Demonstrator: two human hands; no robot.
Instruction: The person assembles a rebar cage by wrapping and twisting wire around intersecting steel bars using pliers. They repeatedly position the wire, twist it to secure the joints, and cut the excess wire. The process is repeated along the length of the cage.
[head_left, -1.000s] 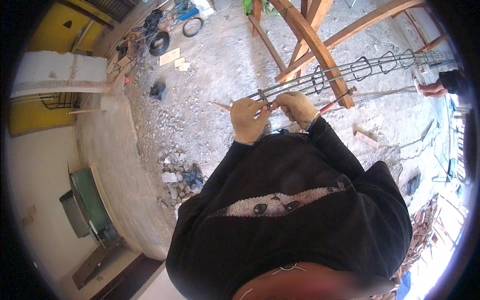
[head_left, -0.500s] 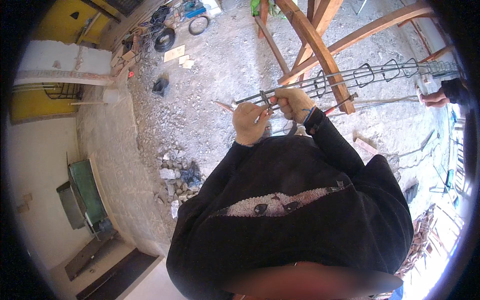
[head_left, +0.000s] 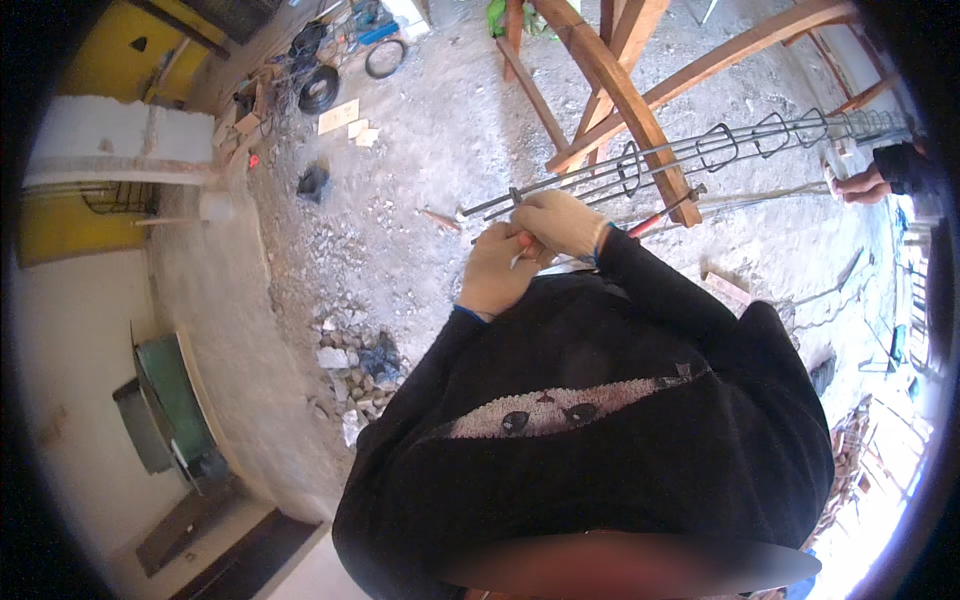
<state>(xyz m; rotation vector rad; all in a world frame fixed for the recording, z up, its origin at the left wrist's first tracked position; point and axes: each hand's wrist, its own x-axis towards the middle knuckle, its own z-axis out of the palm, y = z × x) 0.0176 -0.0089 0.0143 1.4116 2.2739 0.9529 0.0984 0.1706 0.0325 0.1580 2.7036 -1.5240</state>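
Observation:
Both my hands wear pale knit gloves and meet by the near end of a long steel rebar cage (head_left: 690, 152). My left hand (head_left: 494, 272) is closed just below the bar ends, its fingers curled around something I cannot make out. Over the bars' lower side, my right hand (head_left: 563, 222) is closed too, its fingers against the left hand's. What lies between the fingers is hidden. A square stirrup (head_left: 516, 197) shows beside the right hand, around the bars. The cage rests across a wooden beam (head_left: 640, 125). A red-handled tool (head_left: 652, 220) lies against that beam by my right wrist.
Crossed timbers (head_left: 720, 75) stand beyond the cage. Another person's bare legs (head_left: 862, 187) show at the far right. Rubble (head_left: 345, 370) lies at left on rough ground, with a black coil (head_left: 319, 90) and cardboard pieces (head_left: 340, 116) farther back.
My right hand has shifted down and left, off the upper bars toward my left hand. My left hand has lowered slightly. The view has shifted a little.

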